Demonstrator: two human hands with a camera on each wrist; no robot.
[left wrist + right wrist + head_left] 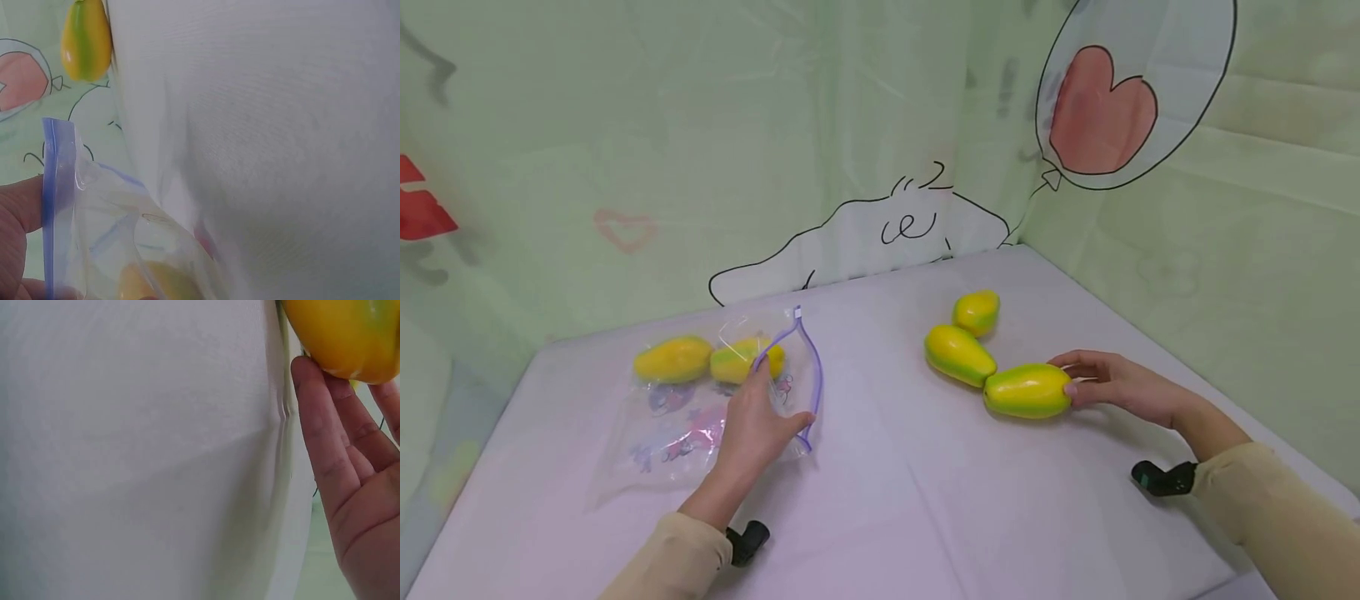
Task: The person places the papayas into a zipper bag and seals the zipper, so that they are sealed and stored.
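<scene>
In the head view my left hand (752, 417) holds the mouth of a clear zip bag (625, 467) with a purple zip strip, thumb at the near edge and fingers at the far edge. Two yellow-green papayas lie inside, one at the left (672, 360) and one partly behind my fingers (733, 362). My right hand (1123, 387) grips the right end of a papaya (1026, 392) between thumb and fingertips. Close by lie a second papaya (958, 354) and a smaller-looking one (977, 312) behind it. The right wrist view shows the fingertips against the held papaya (350, 337).
A white cloth covers the table (880, 500). Pale green curtains (737, 125) with drawn figures and a heart balloon stand at the back and right. A black wrist device (1163, 478) sits at the right sleeve, another (749, 543) at the left.
</scene>
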